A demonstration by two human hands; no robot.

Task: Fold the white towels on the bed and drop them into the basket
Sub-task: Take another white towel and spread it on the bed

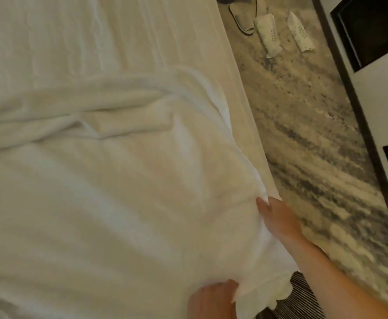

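Note:
A large white towel lies spread and rumpled over the bed, its far edge bunched into a long ridge. My right hand pinches the towel's right edge near the side of the bed. My left hand grips the towel's near corner at the bottom of the view. A dark ribbed basket peeks out under that corner, mostly hidden by the towel and my right forearm.
Patterned carpet runs along the right of the bed. On it lie slippers and two wrapped white packets. A dark-framed cabinet lines the right wall.

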